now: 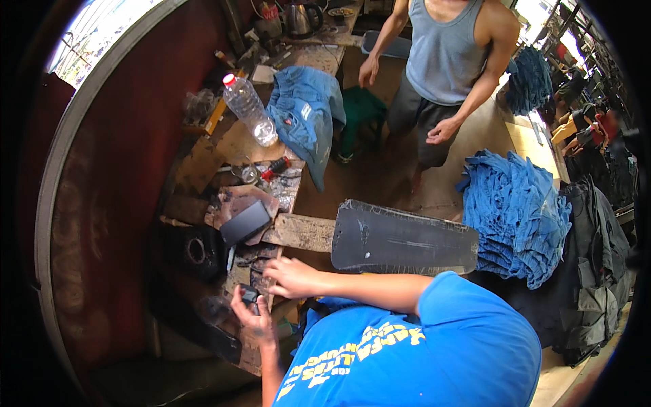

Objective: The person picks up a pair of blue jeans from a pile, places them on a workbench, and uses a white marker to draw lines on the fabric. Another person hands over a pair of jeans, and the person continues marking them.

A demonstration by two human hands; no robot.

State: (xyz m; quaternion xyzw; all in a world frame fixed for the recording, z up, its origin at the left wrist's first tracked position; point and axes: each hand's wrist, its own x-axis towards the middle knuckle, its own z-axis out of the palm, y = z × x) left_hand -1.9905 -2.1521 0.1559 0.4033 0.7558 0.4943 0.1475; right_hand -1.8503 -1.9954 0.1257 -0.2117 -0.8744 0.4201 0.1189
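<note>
My left hand (254, 319) is at the near edge of the stained workbench (227, 275), its fingers and thumb around a small black boxy object (249, 294) whose kind I cannot make out. Just beyond it is my right hand (293, 277), slightly blurred, palm down over the bench edge, fingers loosely apart and nothing seen in them. A dark rectangular block (245, 224) sits on the bench past both hands. From there a long board (405, 237) with a scuffed dark covering sticks out to the right, beyond my right forearm.
A capped clear bottle (251, 110) and blue denim garment (305, 112) lie on the far bench. Another person (444, 68) stands across from me, hands low. A tall denim pile (515, 214) is at right, beside dark cloth (590, 258). A kettle (298, 19) stands far back.
</note>
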